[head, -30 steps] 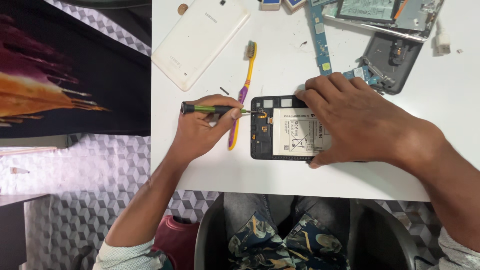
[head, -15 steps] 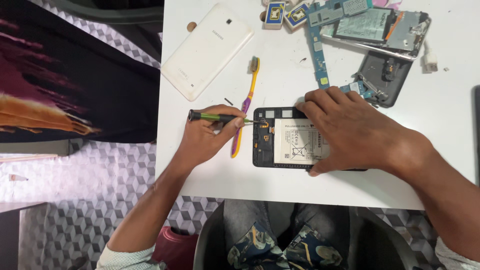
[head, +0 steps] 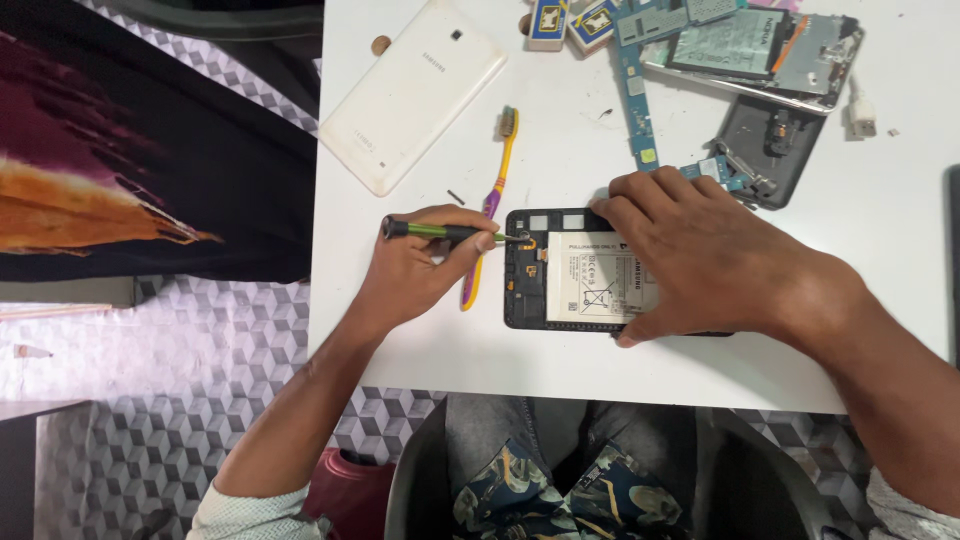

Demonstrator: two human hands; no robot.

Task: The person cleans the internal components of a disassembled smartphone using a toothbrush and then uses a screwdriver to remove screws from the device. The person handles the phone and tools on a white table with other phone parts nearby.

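Note:
An opened tablet point(head: 560, 275) lies on the white table point(head: 560, 370), its white battery and black frame showing. My left hand point(head: 415, 270) grips a green and black screwdriver point(head: 440, 231), held level, with its tip on the tablet's upper left corner. My right hand point(head: 700, 255) lies flat over the tablet's right half and presses it down. A yellow and purple toothbrush point(head: 497, 185) lies on the table between my left hand and the tablet, partly under my fingers.
A white tablet back cover point(head: 415, 90) lies at the upper left. Circuit boards, a blue strip board point(head: 633, 100), a dark phone frame point(head: 770, 140) and other opened devices point(head: 760, 45) crowd the far right. A small dark screw point(head: 455, 196) lies near the toothbrush. The table's left edge borders dark cloth.
The view has shifted slightly; both hands stay in place, the screwdriver tip still at the tablet's upper left corner.

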